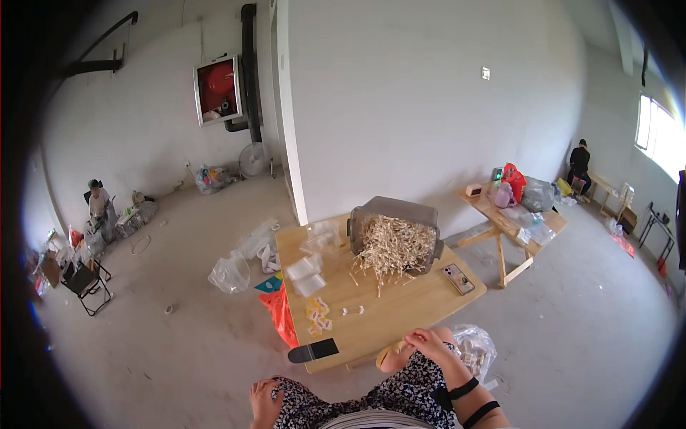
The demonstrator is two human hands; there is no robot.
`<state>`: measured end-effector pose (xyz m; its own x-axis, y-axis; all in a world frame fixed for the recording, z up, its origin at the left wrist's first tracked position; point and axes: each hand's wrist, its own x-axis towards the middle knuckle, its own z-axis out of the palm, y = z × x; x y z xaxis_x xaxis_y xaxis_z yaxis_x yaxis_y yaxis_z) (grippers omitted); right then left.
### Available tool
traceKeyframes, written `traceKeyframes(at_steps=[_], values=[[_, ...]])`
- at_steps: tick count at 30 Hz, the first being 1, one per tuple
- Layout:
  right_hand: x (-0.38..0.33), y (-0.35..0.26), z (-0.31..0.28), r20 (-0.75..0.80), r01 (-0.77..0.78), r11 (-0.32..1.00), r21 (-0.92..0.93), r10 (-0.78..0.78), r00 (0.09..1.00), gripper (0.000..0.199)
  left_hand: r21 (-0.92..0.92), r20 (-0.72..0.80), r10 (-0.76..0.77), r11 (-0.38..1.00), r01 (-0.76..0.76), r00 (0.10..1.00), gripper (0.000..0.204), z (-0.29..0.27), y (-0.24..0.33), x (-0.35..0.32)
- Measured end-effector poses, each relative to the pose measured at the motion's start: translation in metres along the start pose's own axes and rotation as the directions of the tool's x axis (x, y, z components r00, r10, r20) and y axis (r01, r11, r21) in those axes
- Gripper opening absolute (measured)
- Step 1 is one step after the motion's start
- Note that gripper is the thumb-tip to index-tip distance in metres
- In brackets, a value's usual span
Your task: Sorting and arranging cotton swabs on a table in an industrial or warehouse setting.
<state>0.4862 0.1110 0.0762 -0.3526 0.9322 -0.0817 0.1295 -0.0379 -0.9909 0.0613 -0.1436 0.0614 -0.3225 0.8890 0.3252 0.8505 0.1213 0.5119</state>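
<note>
My left hand [265,402] rests on my left thigh, on the patterned cloth, fingers laid out and holding nothing visible. Over my right knee, just off the table's near edge, my right hand [426,343] hovers or rests with fingers loosely stretched; I see nothing in it. On the wooden table [386,322] a grey plastic bin [393,207] lies tipped on its side, cotton swabs [393,247] spilling from its mouth. A small swab bundle [353,310] sits apart, beside several yellow-and-white labels [318,314]. Stacked clear plastic bags [306,275] lie further left.
A phone [457,279] lies at the table's right, a black flat strip [313,351] at its near-left corner. An orange bag [277,314] hangs at the left edge. A clear bag [474,350] stands by my right knee. Another loaded table [525,222] and two distant people are beyond.
</note>
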Motion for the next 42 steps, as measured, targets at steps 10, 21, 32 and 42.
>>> traceKeyframes(at_steps=[10,21,32,42], values=[[0.055,0.007,0.016,-0.005,0.035,0.991,-0.126,-0.036,0.999,0.024,-0.099,0.163,0.264,0.963,-0.251,0.951,0.029,0.031,0.081,0.075],[0.177,0.028,-0.001,-0.117,-0.004,0.969,-0.246,-0.025,0.993,0.023,-0.022,0.424,0.386,0.909,-0.417,0.819,0.065,0.16,0.117,0.161],[0.273,-0.019,0.017,-0.061,0.099,0.6,-0.794,-0.24,0.969,0.037,0.138,0.425,0.342,0.891,-0.433,0.838,0.074,0.243,0.121,0.241],[0.324,0.003,0.04,-0.129,-0.093,0.272,-0.958,-0.117,0.985,0.036,0.082,0.473,0.345,0.899,-0.431,0.811,0.072,0.252,0.113,0.198]])
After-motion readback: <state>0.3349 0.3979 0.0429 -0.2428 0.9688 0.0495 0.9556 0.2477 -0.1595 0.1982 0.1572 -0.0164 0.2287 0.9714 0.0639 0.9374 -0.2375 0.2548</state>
